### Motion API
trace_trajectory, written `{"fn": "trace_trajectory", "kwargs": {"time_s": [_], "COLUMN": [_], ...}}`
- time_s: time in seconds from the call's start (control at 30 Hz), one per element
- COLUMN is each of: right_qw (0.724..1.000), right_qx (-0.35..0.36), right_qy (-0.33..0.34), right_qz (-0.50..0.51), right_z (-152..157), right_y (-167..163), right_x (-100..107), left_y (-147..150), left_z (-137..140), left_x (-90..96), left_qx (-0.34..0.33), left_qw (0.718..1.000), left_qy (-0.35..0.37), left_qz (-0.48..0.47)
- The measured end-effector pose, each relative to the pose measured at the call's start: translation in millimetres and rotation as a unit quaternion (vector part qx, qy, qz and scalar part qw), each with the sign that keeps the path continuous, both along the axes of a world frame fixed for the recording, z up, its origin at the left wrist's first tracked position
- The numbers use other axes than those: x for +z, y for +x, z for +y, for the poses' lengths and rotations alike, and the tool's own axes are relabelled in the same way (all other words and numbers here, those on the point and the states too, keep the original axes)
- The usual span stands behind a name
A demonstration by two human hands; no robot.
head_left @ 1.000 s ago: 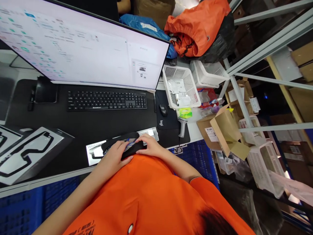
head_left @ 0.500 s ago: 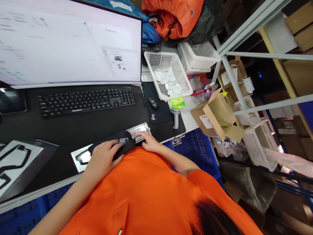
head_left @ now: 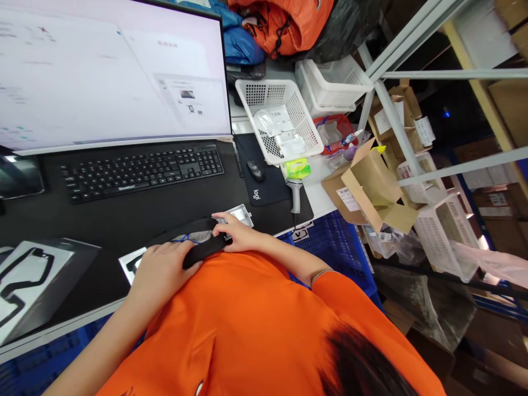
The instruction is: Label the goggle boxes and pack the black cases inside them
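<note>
A black soft case (head_left: 206, 249) lies at the table's front edge against the orange shirt. Its opening shows a greyish inside with a blue strip or cord. My left hand (head_left: 163, 269) grips its left end, fingers over the front rim. At the other end my right hand (head_left: 236, 232) holds the rim, thumb and fingers closed on it. Beyond the right hand, part of a small white box (head_left: 244, 215) shows. A white printed panel (head_left: 128, 260) sticks out past the left hand, partly covered by the case.
A white carton with a black bracket picture (head_left: 25, 280) stands at left. Behind are a keyboard (head_left: 144, 171), a monitor (head_left: 115, 82) and a mouse (head_left: 256, 171). Rightward are a scanner (head_left: 295, 197), a white basket (head_left: 309, 129) and an open cardboard box (head_left: 363, 187).
My right hand has moved from beside the case onto its rim and closed there. The case's opening is spread wider. The view has shifted slightly.
</note>
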State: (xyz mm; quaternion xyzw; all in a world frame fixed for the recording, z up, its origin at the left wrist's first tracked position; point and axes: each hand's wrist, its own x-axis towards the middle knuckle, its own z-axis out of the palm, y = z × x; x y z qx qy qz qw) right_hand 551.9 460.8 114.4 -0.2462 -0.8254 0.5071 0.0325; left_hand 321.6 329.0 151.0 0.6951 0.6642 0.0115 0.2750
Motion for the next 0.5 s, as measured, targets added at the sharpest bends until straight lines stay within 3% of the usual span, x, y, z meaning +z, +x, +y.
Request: {"fn": "trace_trajectory", "kwargs": {"time_s": [0.2, 0.5], "right_qw": [0.997, 0.992], "right_qx": [-0.016, -0.019], "right_qy": [-0.067, -0.078], "right_qz": [0.045, 0.100], "right_z": [1.9, 0.0], "right_y": [0.5, -4.1], "right_x": [-15.9, -29.6], "left_y": [-6.0, 18.5], "left_z": [-22.0, 9.4], "left_x": [-22.2, -14.0], "left_qx": [0.025, -0.048], "left_qw": [0.975, 0.973], "left_qy": [0.133, 0.179], "left_qz": [-0.178, -0.142]}}
